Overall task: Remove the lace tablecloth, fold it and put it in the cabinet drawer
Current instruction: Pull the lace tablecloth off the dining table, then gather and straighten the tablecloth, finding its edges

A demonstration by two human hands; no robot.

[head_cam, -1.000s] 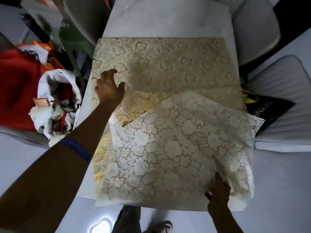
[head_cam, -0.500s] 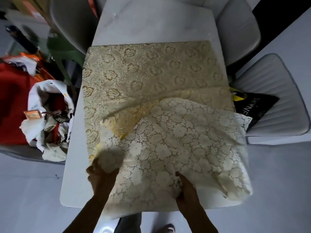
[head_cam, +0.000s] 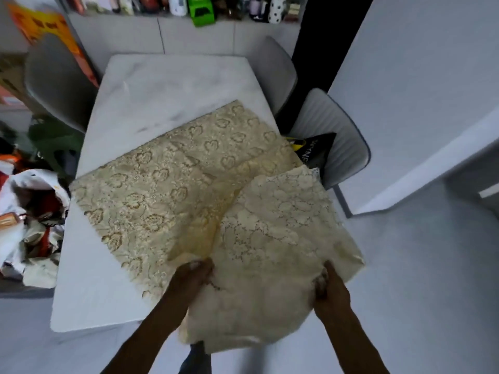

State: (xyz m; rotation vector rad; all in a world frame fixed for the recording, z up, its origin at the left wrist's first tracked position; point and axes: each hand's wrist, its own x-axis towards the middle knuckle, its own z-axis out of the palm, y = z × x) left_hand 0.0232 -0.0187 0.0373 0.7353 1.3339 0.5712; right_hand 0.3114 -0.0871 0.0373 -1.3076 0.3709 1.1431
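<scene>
The cream lace tablecloth (head_cam: pixel 272 238) hangs off the near right corner of the white marble table (head_cam: pixel 167 87), partly folded over itself. Under it lies a gold-patterned cloth (head_cam: pixel 162 190), skewed diagonally across the table. My left hand (head_cam: pixel 193 276) grips the lace at its left fold, with gold cloth bunched beside it. My right hand (head_cam: pixel 328 288) grips the lace's right side. Both hands hold the lace up past the table's near edge. No cabinet drawer can be made out.
Grey chairs stand at the far left (head_cam: pixel 54 76) and far right (head_cam: pixel 275 74). A ribbed chair (head_cam: pixel 337 141) on the right holds a black bag (head_cam: pixel 316 149). A heap of red and white clothes (head_cam: pixel 29 220) lies left. A shelf of bottles (head_cam: pixel 199 6) runs along the back.
My left hand left the gold cloth and took hold of the lace. Both hands pulled the lace toward me and to the right. The gold cloth has been dragged askew.
</scene>
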